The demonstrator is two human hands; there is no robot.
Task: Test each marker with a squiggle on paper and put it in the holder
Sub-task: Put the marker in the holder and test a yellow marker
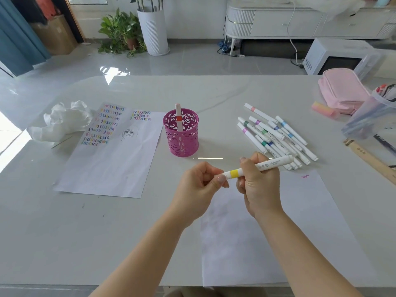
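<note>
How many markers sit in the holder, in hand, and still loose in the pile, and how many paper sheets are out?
Markers in the pink holder: 1, the orange-banded marker
Markers in hand: 1, the yellow-banded marker, gripped by the left hand and right hand
Markers in the loose pile: about 12, overlapping
Paper sheets: 2
Total: about 14 markers, 2 sheets

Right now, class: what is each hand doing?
Left hand: closed, pinching the cap end of the yellow-banded marker.
Right hand: closed around that marker's barrel.
</note>
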